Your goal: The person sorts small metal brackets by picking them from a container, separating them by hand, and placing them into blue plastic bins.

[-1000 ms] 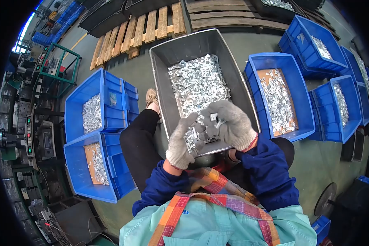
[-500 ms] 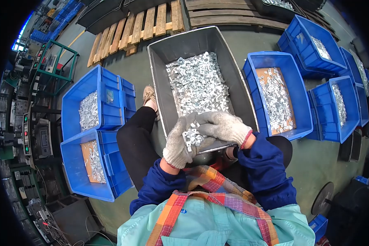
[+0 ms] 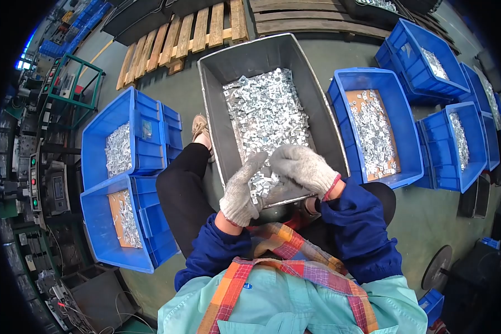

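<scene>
Both my hands wear whitish knitted gloves above the near end of a dark grey tub (image 3: 322,94). My left hand (image 3: 240,195) is cupped around a handful of small silvery metal pieces (image 3: 261,185). Close beside it on the right, my right hand (image 3: 306,169) has its fingers bent and drawn together over the handful's edge. Whether a piece sits between those fingertips is hidden. Behind the hands, a wide heap of flat metal pieces (image 3: 270,114), some with holes, covers much of the tub's floor.
Right of the tub stands a blue crate (image 3: 409,133) with similar pieces on cardboard, with more blue crates (image 3: 437,136) beyond. Two blue crates (image 3: 150,222) stand at the left. Wooden pallets (image 3: 200,33) lie at the far side. Machines (image 3: 53,183) line the left edge.
My right hand's fingers have drawn back from over the handful and curled in, opening a small gap between the hands. More of the pieces in my left hand shows.
</scene>
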A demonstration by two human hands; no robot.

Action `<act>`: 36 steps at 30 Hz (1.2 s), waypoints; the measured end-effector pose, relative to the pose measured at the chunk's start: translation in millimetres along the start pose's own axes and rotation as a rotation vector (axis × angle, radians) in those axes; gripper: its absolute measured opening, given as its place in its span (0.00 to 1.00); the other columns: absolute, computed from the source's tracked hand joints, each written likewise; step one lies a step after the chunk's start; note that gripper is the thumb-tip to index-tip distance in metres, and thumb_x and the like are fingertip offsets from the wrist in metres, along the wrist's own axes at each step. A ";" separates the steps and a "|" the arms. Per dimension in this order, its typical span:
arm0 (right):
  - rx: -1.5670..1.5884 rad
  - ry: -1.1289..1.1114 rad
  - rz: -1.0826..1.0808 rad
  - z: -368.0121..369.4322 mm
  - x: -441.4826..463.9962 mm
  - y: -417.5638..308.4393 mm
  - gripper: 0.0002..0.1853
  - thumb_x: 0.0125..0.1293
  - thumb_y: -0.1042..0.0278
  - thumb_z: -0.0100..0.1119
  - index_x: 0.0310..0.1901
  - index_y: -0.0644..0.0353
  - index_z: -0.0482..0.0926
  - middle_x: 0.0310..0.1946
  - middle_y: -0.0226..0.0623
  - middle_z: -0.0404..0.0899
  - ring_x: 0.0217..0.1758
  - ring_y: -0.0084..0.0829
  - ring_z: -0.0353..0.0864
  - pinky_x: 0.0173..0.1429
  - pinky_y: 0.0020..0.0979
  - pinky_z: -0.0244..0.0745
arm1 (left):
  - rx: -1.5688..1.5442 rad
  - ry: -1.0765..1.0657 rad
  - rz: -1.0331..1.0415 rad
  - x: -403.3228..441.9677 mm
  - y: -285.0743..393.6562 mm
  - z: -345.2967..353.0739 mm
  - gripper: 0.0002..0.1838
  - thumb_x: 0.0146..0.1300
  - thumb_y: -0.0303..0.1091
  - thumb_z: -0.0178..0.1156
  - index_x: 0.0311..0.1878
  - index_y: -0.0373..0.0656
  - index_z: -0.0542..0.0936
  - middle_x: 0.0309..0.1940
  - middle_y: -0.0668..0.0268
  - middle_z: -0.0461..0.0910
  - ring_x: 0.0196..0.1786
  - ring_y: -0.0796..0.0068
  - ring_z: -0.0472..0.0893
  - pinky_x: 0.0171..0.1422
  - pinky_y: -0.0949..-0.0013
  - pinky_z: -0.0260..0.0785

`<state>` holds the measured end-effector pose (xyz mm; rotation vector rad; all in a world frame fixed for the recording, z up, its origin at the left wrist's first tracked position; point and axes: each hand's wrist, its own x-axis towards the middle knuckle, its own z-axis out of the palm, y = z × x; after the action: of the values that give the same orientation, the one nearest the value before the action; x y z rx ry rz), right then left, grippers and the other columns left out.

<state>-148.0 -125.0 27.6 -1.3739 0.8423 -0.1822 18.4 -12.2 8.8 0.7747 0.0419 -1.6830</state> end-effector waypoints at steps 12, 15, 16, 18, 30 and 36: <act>0.235 0.180 -0.032 0.4 -2.9 4.0 0.16 0.72 0.60 0.60 0.49 0.65 0.83 0.42 0.39 0.83 0.47 0.33 0.82 0.55 0.33 0.76 | 0.452 0.009 0.069 16.4 -21.2 -33.1 0.22 0.71 0.39 0.62 0.62 0.37 0.77 0.47 0.62 0.83 0.45 0.72 0.85 0.47 0.67 0.81; 0.222 0.131 0.119 -1.3 -5.7 -8.0 0.13 0.72 0.61 0.59 0.48 0.64 0.83 0.41 0.39 0.83 0.46 0.32 0.82 0.51 0.34 0.77 | 0.436 0.143 0.059 4.2 -16.5 -15.9 0.21 0.70 0.36 0.61 0.62 0.35 0.77 0.45 0.63 0.84 0.44 0.74 0.84 0.48 0.71 0.78; 0.194 0.107 0.186 -2.5 -6.9 -12.4 0.13 0.72 0.62 0.59 0.47 0.64 0.82 0.40 0.39 0.83 0.46 0.32 0.82 0.49 0.34 0.78 | 0.447 0.133 0.060 3.4 -13.9 -11.5 0.19 0.70 0.34 0.60 0.61 0.36 0.76 0.45 0.61 0.84 0.43 0.72 0.85 0.46 0.69 0.81; 0.200 0.084 0.207 -2.4 -9.8 -18.5 0.11 0.73 0.63 0.58 0.46 0.63 0.82 0.40 0.37 0.83 0.45 0.30 0.82 0.45 0.33 0.79 | 0.469 0.114 0.062 3.8 -8.9 -5.4 0.17 0.72 0.29 0.58 0.61 0.37 0.75 0.46 0.58 0.84 0.41 0.68 0.88 0.42 0.65 0.87; 0.019 0.255 -0.083 10.8 3.7 8.3 0.09 0.72 0.68 0.60 0.48 0.62 0.81 0.40 0.36 0.82 0.43 0.30 0.83 0.48 0.33 0.80 | 0.304 0.019 0.039 1.7 -8.4 -9.6 0.19 0.75 0.34 0.57 0.63 0.34 0.73 0.48 0.53 0.84 0.47 0.61 0.87 0.47 0.60 0.87; 1.180 0.051 -0.197 0.0 7.0 17.2 0.10 0.74 0.63 0.60 0.46 0.60 0.80 0.51 0.46 0.82 0.51 0.40 0.85 0.50 0.47 0.85 | -0.211 -0.006 -0.063 4.8 -9.5 -3.6 0.24 0.76 0.47 0.57 0.63 0.38 0.71 0.54 0.51 0.78 0.54 0.52 0.84 0.55 0.52 0.84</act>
<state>-149.1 -125.1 9.0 -0.3270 0.4673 -0.7358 11.3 -12.1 0.0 0.6146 0.2379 -1.7086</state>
